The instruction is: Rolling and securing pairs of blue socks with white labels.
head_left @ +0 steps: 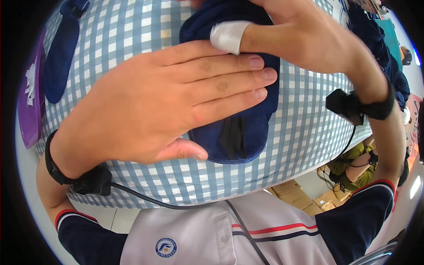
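Note:
A navy folded fabric piece (240, 128), sock-like with a rounded end and a black strip (233, 139) near that end, lies on the table before me. My left hand (176, 88) rests flat across it, fingers stretched out side by side and thumb apart. From the upper right, my right hand (300, 37) reaches over the far part of the fabric. Its thumb, wrapped in a white covering (229, 36), lies extended by the left fingers; the other fingers run past the top edge, mostly out of sight. Neither hand visibly grips anything.
A blue-and-white checked cloth (137, 26) covers the table. At the left lie another navy sock-like piece (63, 57) and a purple tray (32, 123) holding white scraps. Dark fabric (375, 39) is heaped at the far right. Cardboard boxes (293, 194) and another person (360, 165) are beyond the table's edge.

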Tool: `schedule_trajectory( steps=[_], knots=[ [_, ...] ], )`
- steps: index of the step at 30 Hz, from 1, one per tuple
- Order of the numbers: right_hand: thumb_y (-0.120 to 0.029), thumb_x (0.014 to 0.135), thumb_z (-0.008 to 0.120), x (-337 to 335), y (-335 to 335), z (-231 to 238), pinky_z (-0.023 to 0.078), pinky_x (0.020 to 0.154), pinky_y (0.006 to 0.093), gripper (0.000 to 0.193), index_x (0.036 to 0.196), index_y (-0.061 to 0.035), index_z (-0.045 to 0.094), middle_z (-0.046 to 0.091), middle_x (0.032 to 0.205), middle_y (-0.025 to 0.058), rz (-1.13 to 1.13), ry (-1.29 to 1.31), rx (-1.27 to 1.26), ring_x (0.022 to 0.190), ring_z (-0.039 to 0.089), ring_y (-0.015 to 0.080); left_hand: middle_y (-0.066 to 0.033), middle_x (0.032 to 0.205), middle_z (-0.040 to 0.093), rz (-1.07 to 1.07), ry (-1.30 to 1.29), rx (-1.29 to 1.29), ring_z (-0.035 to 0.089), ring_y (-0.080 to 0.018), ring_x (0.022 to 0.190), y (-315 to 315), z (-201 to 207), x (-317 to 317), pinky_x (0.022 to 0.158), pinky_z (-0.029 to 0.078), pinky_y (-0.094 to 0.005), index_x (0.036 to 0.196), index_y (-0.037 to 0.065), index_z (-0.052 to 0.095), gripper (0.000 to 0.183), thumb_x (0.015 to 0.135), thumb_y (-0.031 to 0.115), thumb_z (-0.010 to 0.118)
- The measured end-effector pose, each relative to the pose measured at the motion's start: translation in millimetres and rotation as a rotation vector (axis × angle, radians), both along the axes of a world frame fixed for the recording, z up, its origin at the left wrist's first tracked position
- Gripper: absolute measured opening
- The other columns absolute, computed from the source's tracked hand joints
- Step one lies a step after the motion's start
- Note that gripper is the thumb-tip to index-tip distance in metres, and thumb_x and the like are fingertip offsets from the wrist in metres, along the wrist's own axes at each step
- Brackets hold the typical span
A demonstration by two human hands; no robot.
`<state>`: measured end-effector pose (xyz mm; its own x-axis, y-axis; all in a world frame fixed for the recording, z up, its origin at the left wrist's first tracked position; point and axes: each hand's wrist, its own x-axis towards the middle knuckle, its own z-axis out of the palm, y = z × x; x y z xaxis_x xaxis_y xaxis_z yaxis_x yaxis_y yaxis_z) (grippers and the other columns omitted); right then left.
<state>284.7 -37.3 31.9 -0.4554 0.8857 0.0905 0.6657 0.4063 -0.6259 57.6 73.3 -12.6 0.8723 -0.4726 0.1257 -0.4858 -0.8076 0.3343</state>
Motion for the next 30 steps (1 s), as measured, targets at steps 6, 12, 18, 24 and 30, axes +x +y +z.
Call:
schedule_trajectory(
  steps=[6,12,18,24,30],
  knots=[
    [-0.018,0.089,0.065,-28,66,98,0.055,0.069,0.0347,0.028,0.106,0.0027,0.071,0.074,0.093,0.0143,-0.174,-0.282,-0.971,0.079,0.069,0.0201,-0.0062,0.162,0.041,0.027,0.011,-0.039,0.038,-0.0260,0.149,-2,7,-7,0.120,0.034,-0.0457,0.151,0.006,0.047,0.088,0.081,0.058,0.059],
    [-0.011,0.087,0.067,-65,55,80,0.056,0.070,0.0350,0.023,0.104,0.0039,0.072,0.075,0.096,0.0126,-0.396,-0.587,-0.724,0.084,0.071,0.0179,-0.0002,0.160,0.043,0.031,0.017,-0.053,0.034,-0.0235,0.151,-16,6,-10,0.121,0.032,-0.0478,0.150,0.013,0.050,0.091,0.072,0.057,0.073],
    [-0.003,0.063,0.072,-82,-54,-15,0.057,0.062,0.0329,0.042,0.102,0.0115,0.069,0.064,0.090,0.0150,-0.216,-0.705,0.583,0.074,0.065,0.0292,0.0117,0.136,0.062,0.249,-0.144,0.018,0.034,-0.0214,0.149,-29,-34,-38,0.122,0.032,-0.0429,0.126,0.019,0.070,0.068,0.073,0.061,0.071],
    [0.000,0.072,0.075,-89,-67,18,0.065,0.083,0.0351,0.031,0.101,0.0101,0.072,0.074,0.092,0.0199,-0.250,-0.547,0.316,0.082,0.075,0.0332,0.0083,0.133,0.067,-0.071,-0.150,-0.042,0.053,-0.0222,0.137,-14,-9,-13,0.125,0.030,-0.0414,0.120,0.017,0.075,0.052,0.090,0.056,0.057],
    [0.002,0.067,0.077,-52,-32,40,0.056,0.064,0.0287,0.022,0.089,0.0042,0.073,0.071,0.090,0.0176,-0.580,0.062,-0.169,0.078,0.071,0.0243,0.0033,0.145,0.061,-0.020,-0.184,0.055,0.053,-0.0164,0.138,-30,-14,-15,0.126,0.025,-0.0462,0.142,0.015,0.061,0.066,0.103,0.056,0.028]
  ],
)
